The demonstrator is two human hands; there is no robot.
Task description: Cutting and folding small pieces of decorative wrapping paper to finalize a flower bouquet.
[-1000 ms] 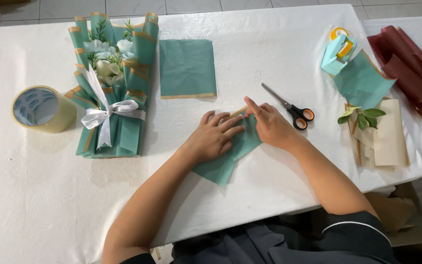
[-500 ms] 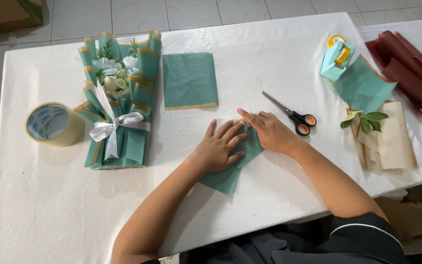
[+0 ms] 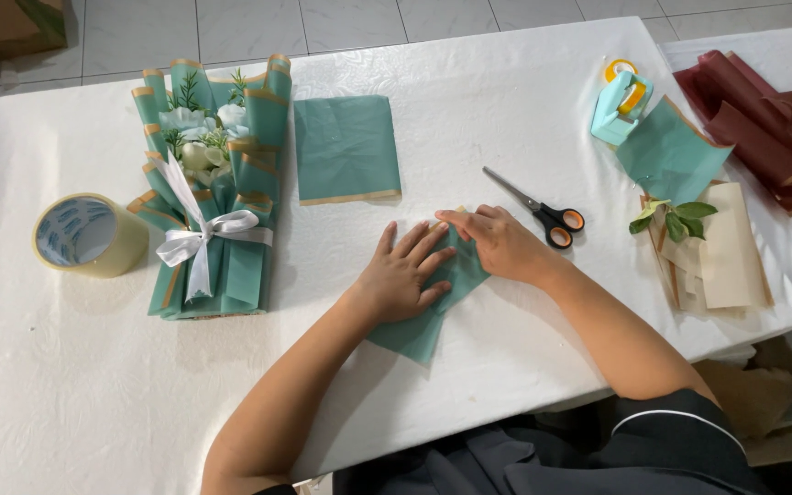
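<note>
Teal wrapping paper (image 3: 419, 325) lies folded near the worktop's (image 3: 506, 367) near edge, pinned flat by the open left hand (image 3: 402, 275) while the right hand's (image 3: 499, 243) fingertips press its far corner; creasing well calls for firm, even pressure along the fold.

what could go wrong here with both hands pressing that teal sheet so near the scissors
1. The right hand presses the teal sheet close to the scissors; a sideways sweep might knock them or catch a blade.
2. The sheet lies at an angle under the left hand, so any crease could come out crooked.
3. Its lower corner nears the table edge and could slip off.
</note>
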